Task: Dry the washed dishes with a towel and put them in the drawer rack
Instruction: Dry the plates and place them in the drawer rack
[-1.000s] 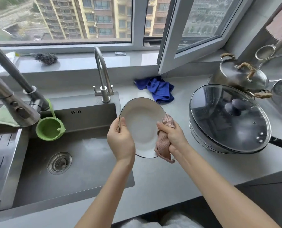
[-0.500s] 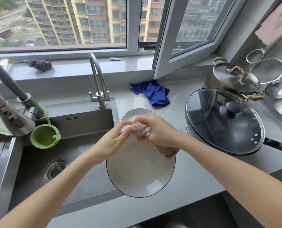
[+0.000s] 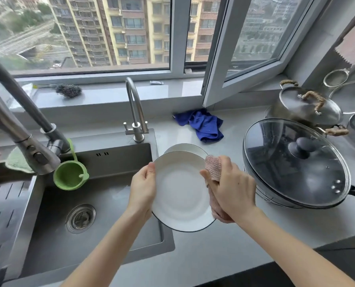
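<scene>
Centre frame, the left hand (image 3: 143, 190) grips the left rim of a white plate (image 3: 179, 193), thumb over the edge. The right hand (image 3: 233, 189) clutches a pink towel (image 3: 214, 169) against the plate's right rim. A second plate (image 3: 186, 147) lies just behind on the counter (image 3: 224, 255).

The sink (image 3: 120, 160) is set into the left part of the countertop (image 3: 224, 255), with its drain (image 3: 80, 218) left of centre in the basin. A pull-down faucet (image 3: 23, 121) arches in from the far left, and a strainer cup (image 3: 70, 177) hangs beside its base. A gooseneck tap (image 3: 135, 112) stands at the sink's back-right corner.

Over the sink's right edge, a plate (image 3: 180, 193) is held between the left hand (image 3: 142, 189) at its left rim and the right hand (image 3: 232, 189), which holds a dish towel (image 3: 214, 168) against its right rim (a second plate (image 3: 186, 148) shows just behind, partly hidden). Further back, near the wall, lies a crumpled cloth (image 3: 203, 123).

At the countertop's right end sits a lidded wok (image 3: 294, 162), with a lidded stockpot (image 3: 305, 108) behind it. A scouring pad (image 3: 68, 90) rests on the windowsill (image 3: 110, 94), left of the tap.
</scene>
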The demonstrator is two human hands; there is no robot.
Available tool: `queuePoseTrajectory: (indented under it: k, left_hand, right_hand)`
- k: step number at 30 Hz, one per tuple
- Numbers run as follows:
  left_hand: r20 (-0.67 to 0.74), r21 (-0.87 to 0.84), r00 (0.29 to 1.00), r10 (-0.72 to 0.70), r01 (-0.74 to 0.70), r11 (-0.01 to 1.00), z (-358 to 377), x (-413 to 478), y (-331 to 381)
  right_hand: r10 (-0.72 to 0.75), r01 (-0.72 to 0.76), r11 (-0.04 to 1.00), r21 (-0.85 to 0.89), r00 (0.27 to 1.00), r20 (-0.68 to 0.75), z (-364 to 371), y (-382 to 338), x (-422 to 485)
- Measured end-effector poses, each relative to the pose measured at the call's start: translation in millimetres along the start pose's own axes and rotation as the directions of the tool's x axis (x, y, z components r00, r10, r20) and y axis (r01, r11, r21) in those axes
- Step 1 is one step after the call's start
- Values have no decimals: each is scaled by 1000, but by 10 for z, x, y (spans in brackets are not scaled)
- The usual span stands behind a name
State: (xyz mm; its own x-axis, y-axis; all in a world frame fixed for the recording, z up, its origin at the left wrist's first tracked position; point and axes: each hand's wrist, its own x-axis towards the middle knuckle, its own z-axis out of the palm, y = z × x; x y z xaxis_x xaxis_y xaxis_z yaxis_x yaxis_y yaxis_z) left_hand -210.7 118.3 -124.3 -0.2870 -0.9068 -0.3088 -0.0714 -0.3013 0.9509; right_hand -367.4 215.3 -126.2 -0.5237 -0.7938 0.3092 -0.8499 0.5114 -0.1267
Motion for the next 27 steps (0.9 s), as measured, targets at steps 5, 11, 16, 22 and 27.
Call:
queuePoseTrajectory:
  k: [5, 11, 16, 22, 27]
  left_hand:
    - [46, 71, 997, 55, -58, 996, 210, 29, 53]
    - [27, 12, 999, 18, -18, 1000, 101, 118, 228]
    - [90, 128, 991, 97, -108, 986, -54, 103, 211]
    - [231, 160, 970, 80, -119, 980, 103, 9, 322]
    - [279, 135, 951, 129, -172, 976, 135, -3, 369]
  right_hand:
    - [-268, 259, 963, 73, 901, 340, 77, -364, 5]
    - [-654, 258, 685, 681, 629, 420, -203, -523, -234]
    - [-638, 578, 770, 270, 709, 300, 29, 200, -149]
    - [-672, 667, 725, 171, 739, -35, 89, -323, 428]
    - [-581, 433, 691, 579, 809, 89, -191, -317, 713]
